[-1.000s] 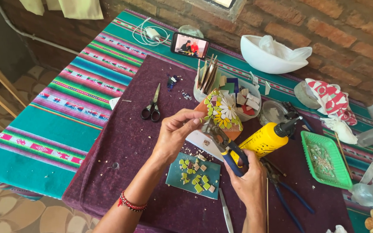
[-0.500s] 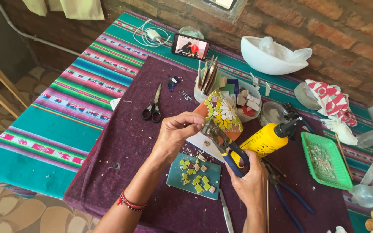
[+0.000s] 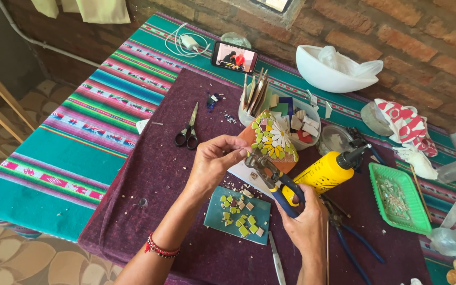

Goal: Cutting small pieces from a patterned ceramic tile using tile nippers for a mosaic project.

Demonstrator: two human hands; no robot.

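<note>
1. My right hand (image 3: 307, 224) is clenched around the blue handles of the nippers (image 3: 271, 177), whose metal jaws point up and to the left.
2. My left hand (image 3: 215, 161) pinches something tiny between thumb and fingertips right at those jaws; I cannot tell what the piece is.
3. I take the mosaic pot (image 3: 273, 141), with its white daisy and yellow-green tiles, as my landmark: the nipper jaws sit just in front of it, and the left hand is just to its left.
4. Below the pot, between my forearms, lies a teal tile (image 3: 220, 224) scattered with small green and pink chips.
5. A yellow glue bottle (image 3: 327, 171) leans just right of the pot, close to the right hand.
6. Black scissors (image 3: 188, 132) lie well to the pot's left on the purple cloth (image 3: 159, 179).
7. Right behind the pot stands a bowl of tile pieces (image 3: 302, 124); a green tray (image 3: 397, 198) sits well to the pot's right.
</note>
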